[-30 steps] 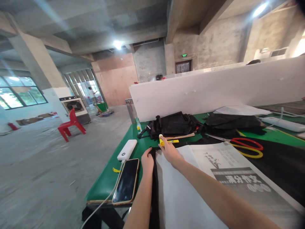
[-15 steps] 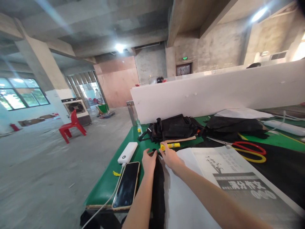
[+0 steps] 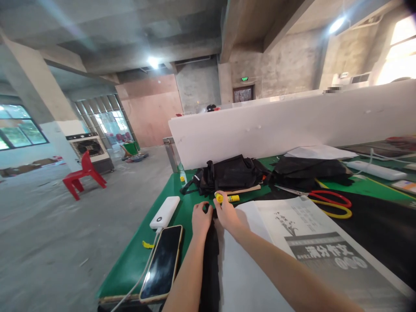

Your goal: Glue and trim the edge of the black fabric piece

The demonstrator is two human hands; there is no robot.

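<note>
My left hand [image 3: 201, 219] is closed in a pinch on the far end of a black fabric strip [image 3: 210, 264], beside the white sheet. Close by on the right, my right hand [image 3: 226, 213] is closed around a yellow glue stick [image 3: 233, 198], which sticks out on both sides of its finger. Its thumb side is near the far corner of the white paper [image 3: 247, 264], which overlaps the black fabric. A printed page [image 3: 292, 221] with large characters lies to the right under my forearm. What my right fingertips touch is hard to see.
Left on the green table [image 3: 130, 255] are a phone [image 3: 162, 262] and a white power bank [image 3: 165, 212] with a cable. A black bag [image 3: 232, 173] lies behind my hands. Scissors [image 3: 331, 203] with red and yellow handles rest right; a white panel [image 3: 276, 125] rises behind.
The view has turned slightly right, so the surroundings sit further left. Both hands stay close together at the same end of the fabric, the left fingers curled a little more.
</note>
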